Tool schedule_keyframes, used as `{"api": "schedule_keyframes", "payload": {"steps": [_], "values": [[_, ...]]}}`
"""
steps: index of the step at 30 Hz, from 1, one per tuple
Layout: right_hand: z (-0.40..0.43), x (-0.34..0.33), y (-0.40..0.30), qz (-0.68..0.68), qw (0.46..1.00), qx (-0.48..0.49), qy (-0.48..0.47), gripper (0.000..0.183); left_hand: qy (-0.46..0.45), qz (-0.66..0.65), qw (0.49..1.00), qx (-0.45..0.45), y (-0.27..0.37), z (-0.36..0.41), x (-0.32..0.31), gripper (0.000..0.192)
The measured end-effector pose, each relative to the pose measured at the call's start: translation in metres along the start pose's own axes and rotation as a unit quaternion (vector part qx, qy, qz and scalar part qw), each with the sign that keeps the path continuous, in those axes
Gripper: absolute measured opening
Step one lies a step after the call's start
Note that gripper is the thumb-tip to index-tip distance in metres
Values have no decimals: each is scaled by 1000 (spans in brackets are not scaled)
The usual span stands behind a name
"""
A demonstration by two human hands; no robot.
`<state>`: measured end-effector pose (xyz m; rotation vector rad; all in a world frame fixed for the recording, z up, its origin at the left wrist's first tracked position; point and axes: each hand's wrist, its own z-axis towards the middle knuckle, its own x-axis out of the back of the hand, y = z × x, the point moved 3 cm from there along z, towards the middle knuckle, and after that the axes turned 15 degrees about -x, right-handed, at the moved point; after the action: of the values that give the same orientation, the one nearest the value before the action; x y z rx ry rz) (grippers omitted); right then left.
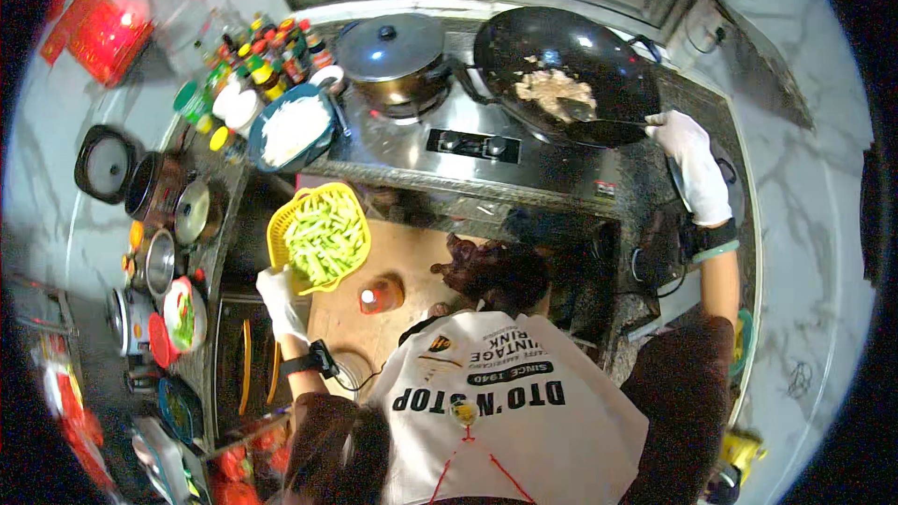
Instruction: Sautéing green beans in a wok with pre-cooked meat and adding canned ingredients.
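Observation:
My left hand [279, 303], in a white glove, grips the near rim of a yellow plastic basket [277, 242]. Cut pale-green vegetable pieces [326, 235] fill it, and it hangs over the floor in front of the counter. My right hand [686, 158], also gloved, is closed around the handle of a metal spatula [579, 111] at the wok's right rim. The spatula's blade lies against pale cooked pieces [551, 89], possibly meat, in the bottom of a large black wok [624, 63]. This wok stands on the right side of a steel gas stove [393, 147].
A lidded pot [389, 49] occupies the left burner. Left of it are a blue bowl of white food [295, 130] and several sauce bottles [263, 73]. Pots and a plate of vegetables [184, 315] line the left counter. A red-orange container [381, 294] stands low below the basket.

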<state>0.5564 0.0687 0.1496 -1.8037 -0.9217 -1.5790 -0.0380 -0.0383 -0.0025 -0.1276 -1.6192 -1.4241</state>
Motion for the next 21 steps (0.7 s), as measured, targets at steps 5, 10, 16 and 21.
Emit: {"api": "schedule_keyframes", "payload": {"steps": [5, 10, 16, 21], "values": [[-7, -5, 19, 18, 1000, -12, 7, 29, -37, 91, 989, -110, 6, 51, 13, 19], [-3, -11, 29, 35, 999, -9, 8, 30, -10, 189, 944, -271, 130, 70, 47, 26], [0, -18, 47, 63, 998, -8, 15, 30, -48, 150, 908, -388, 294, 132, -6, 37], [-5, -19, 30, 63, 998, 3, 24, 29, -43, 216, 828, -516, 409, 108, -71, 25]]}}
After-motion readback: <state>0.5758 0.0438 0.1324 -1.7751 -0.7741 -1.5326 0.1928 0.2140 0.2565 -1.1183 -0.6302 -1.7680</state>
